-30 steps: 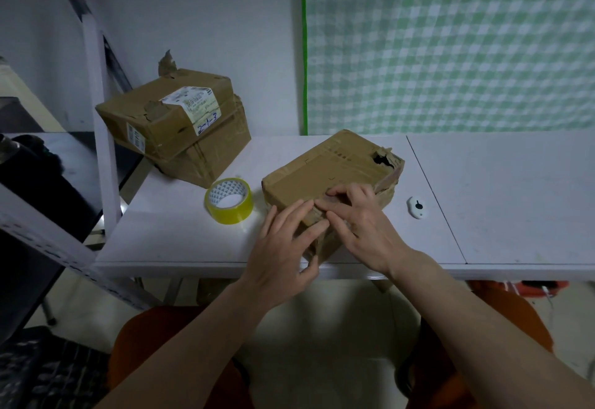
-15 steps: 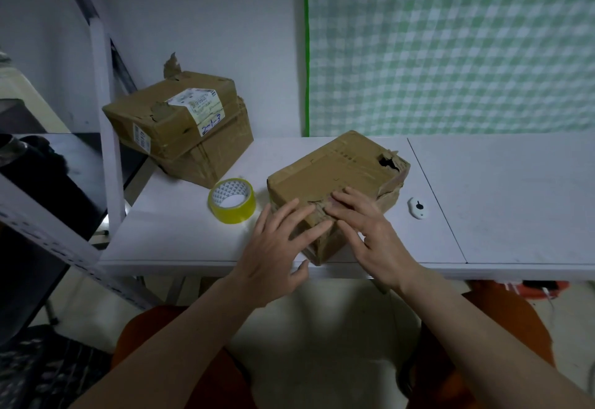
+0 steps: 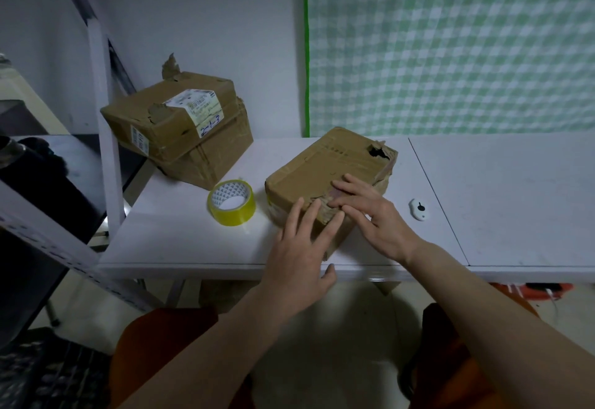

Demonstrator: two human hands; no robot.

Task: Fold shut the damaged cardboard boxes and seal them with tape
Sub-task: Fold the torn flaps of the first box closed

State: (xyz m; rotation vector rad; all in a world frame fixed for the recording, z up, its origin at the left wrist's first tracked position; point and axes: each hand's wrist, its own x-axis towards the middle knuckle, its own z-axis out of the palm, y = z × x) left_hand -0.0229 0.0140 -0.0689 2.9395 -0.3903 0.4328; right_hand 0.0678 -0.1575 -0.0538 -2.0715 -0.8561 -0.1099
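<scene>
A brown cardboard box [image 3: 325, 164] lies on the white table [image 3: 180, 238], with a torn hole at its far right corner and a ragged near edge. My left hand [image 3: 299, 254] presses its straight fingers against the box's near side. Straight fingers of my right hand [image 3: 373, 215] press on the torn flap on the box's top near edge. A roll of yellow tape [image 3: 231, 202] stands on the table just left of the box. Two more damaged boxes [image 3: 180, 128] are stacked at the back left, the top one bearing a white label.
A small white cutter [image 3: 418, 209] lies on the table right of the box. A white shelf post [image 3: 103, 138] rises at the table's left end, with a dark shelf beyond it. A green checked cloth [image 3: 450, 44] hangs behind. Orange-clad knees show below the table edge.
My right hand's fingers have straightened and slid a little along the torn top edge. My left hand has stayed on the box's near side. The view has shifted slightly.
</scene>
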